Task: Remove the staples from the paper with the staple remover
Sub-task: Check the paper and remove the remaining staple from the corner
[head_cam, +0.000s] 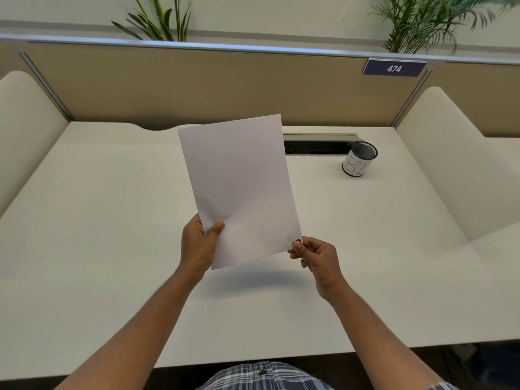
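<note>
1. Your left hand (198, 244) grips the paper (239, 190) at its lower left, thumb on top.
2. Paper is held tilted above the tabletop (98, 220).
3. Your right hand (319, 261) pinches the small dark staple remover (296, 242) at the paper's lower right corner.
4. Mesh cup (360, 159) stands far right.

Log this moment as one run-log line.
left hand: holds paper above desk | right hand: pinches small dark tool at paper's corner | cup: upright, apart
</note>
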Demonstrator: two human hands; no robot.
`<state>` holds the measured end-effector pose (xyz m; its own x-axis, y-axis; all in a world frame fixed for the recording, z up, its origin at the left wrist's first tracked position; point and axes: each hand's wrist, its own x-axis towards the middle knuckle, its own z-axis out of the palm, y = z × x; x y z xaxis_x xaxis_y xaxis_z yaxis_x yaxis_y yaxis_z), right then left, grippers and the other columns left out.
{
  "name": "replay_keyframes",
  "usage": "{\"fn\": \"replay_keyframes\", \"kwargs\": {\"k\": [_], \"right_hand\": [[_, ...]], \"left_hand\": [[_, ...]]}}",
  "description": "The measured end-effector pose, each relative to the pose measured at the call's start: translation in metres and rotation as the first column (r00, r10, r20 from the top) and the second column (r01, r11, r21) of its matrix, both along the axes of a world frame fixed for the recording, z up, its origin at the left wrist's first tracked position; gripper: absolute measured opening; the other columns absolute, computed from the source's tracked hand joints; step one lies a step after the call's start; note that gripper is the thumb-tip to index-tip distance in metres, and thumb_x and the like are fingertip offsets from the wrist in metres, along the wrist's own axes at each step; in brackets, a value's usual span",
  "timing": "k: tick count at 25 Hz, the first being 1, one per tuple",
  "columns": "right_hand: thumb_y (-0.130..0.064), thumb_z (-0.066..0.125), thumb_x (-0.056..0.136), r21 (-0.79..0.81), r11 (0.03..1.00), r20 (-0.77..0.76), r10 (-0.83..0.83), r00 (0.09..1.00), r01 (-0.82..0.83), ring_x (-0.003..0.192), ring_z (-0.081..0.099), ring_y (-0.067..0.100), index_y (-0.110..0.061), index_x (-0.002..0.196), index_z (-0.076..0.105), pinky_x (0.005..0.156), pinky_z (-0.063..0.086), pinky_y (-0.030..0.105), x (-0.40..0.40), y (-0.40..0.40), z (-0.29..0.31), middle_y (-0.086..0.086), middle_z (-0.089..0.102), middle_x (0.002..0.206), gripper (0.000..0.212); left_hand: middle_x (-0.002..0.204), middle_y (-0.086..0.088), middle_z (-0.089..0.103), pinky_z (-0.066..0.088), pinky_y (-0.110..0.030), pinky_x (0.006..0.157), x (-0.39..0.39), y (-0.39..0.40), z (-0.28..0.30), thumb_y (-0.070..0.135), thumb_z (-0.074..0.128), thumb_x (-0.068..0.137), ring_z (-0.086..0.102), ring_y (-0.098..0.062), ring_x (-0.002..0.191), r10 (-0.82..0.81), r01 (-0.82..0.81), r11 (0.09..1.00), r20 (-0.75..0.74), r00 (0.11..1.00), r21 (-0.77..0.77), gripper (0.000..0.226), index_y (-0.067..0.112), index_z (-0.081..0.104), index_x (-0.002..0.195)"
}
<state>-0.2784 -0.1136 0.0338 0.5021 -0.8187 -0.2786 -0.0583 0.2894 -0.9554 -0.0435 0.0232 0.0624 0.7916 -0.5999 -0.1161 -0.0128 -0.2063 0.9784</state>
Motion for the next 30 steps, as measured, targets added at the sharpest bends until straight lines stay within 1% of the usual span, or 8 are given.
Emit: {"fn": "replay_keyframes", "kwargs": {"k": [6, 13, 17, 19, 21, 24, 27, 30], "right_hand": [[-0.017, 0.077, 0.087, 0.024, 0.999, 0.005, -0.022, 1.000, 0.022, 0.075, 0.068, 0.023, -0.013, 0.092, 0.081, 0.062, 0.038, 0.030, 0.001, 0.001, -0.003, 0.014, 0.077, 0.080, 0.007], [-0.025, 0.079, 0.079, 0.031, 0.998, 0.041, 0.058, 0.997, -0.059, 0.076, 0.069, 0.009, -0.011, 0.118, 0.073, 0.056, 0.042, 0.017, -0.007, -0.002, 0.003, 0.006, 0.079, 0.094, 0.042], [-0.019, 0.079, 0.085, 0.042, 0.999, 0.022, 0.025, 0.999, -0.026, 0.087, 0.070, 0.016, -0.010, 0.123, 0.071, 0.060, 0.043, 0.021, -0.014, -0.008, -0.006, 0.008, 0.080, 0.105, 0.039], [-0.018, 0.078, 0.088, 0.002, 1.000, -0.073, -0.018, 0.997, 0.018, 0.093, 0.071, 0.015, -0.014, 0.120, 0.071, 0.068, 0.049, 0.021, -0.017, -0.011, -0.016, 0.005, 0.079, 0.107, 0.033], [-0.026, 0.081, 0.086, -0.152, 0.988, -0.301, -0.082, 0.950, 0.037, 0.101, 0.070, 0.012, -0.021, 0.117, 0.071, 0.084, 0.053, 0.027, -0.020, -0.014, -0.029, -0.004, 0.076, 0.110, 0.033], [-0.032, 0.082, 0.081, -0.418, 0.904, -0.619, -0.214, 0.755, -0.086, 0.101, 0.063, 0.013, -0.029, 0.117, 0.069, 0.083, 0.048, 0.031, -0.026, -0.015, -0.047, -0.008, 0.063, 0.114, 0.038], [-0.029, 0.082, 0.079, -0.495, 0.845, -0.716, -0.263, 0.646, -0.204, 0.109, 0.059, 0.021, -0.029, 0.119, 0.070, 0.085, 0.043, 0.035, -0.032, -0.018, -0.061, -0.005, 0.062, 0.114, 0.042], [-0.029, 0.084, 0.077, -0.521, 0.820, -0.733, -0.290, 0.615, -0.235, 0.110, 0.059, 0.027, -0.027, 0.117, 0.072, 0.087, 0.040, 0.038, -0.038, -0.016, -0.069, -0.004, 0.064, 0.112, 0.042]], "left_hand": [[0.114, 0.000, 0.074, 0.058, -0.046, 0.091, -0.001, 0.000, 0.000, 0.018, 0.069, 0.093, 0.070, -0.023, 0.101, -0.002, 0.002, 1.000, 0.008, 1.000, 0.006, 0.029, 0.016, 0.067, 0.122], [0.112, 0.001, 0.074, 0.058, -0.044, 0.091, 0.001, 0.000, 0.004, 0.015, 0.068, 0.094, 0.070, -0.022, 0.100, 0.021, -0.021, 1.000, 0.000, 1.000, 0.000, 0.025, 0.019, 0.066, 0.118], [0.111, 0.002, 0.073, 0.057, -0.044, 0.091, 0.002, 0.000, 0.005, 0.015, 0.067, 0.094, 0.070, -0.023, 0.100, 0.031, -0.031, 1.000, -0.015, 0.999, 0.004, 0.023, 0.023, 0.066, 0.116], [0.111, 0.003, 0.074, 0.058, -0.045, 0.091, 0.001, 0.000, 0.005, 0.015, 0.067, 0.094, 0.070, -0.023, 0.100, 0.035, -0.035, 0.999, -0.027, 0.999, 0.007, 0.022, 0.024, 0.065, 0.114], [0.111, 0.001, 0.074, 0.058, -0.045, 0.090, 0.001, 0.000, 0.004, 0.015, 0.067, 0.094, 0.070, -0.024, 0.100, 0.039, -0.038, 0.999, -0.043, 0.998, 0.009, 0.022, 0.023, 0.066, 0.115], [0.110, 0.003, 0.075, 0.058, -0.044, 0.090, 0.000, 0.001, 0.004, 0.015, 0.067, 0.094, 0.071, -0.022, 0.099, 0.046, -0.047, 0.999, -0.091, 0.995, -0.001, 0.023, 0.020, 0.067, 0.117], [0.108, 0.004, 0.075, 0.058, -0.043, 0.089, 0.001, 0.001, 0.002, 0.015, 0.068, 0.094, 0.072, -0.021, 0.098, 0.051, -0.051, 0.999, -0.123, 0.991, 0.000, 0.024, 0.019, 0.067, 0.118], [0.110, 0.003, 0.075, 0.058, -0.043, 0.088, 0.003, 0.002, 0.002, 0.015, 0.068, 0.094, 0.071, -0.023, 0.099, 0.045, -0.043, 0.999, -0.126, 0.991, 0.013, 0.026, 0.019, 0.067, 0.119]]}}
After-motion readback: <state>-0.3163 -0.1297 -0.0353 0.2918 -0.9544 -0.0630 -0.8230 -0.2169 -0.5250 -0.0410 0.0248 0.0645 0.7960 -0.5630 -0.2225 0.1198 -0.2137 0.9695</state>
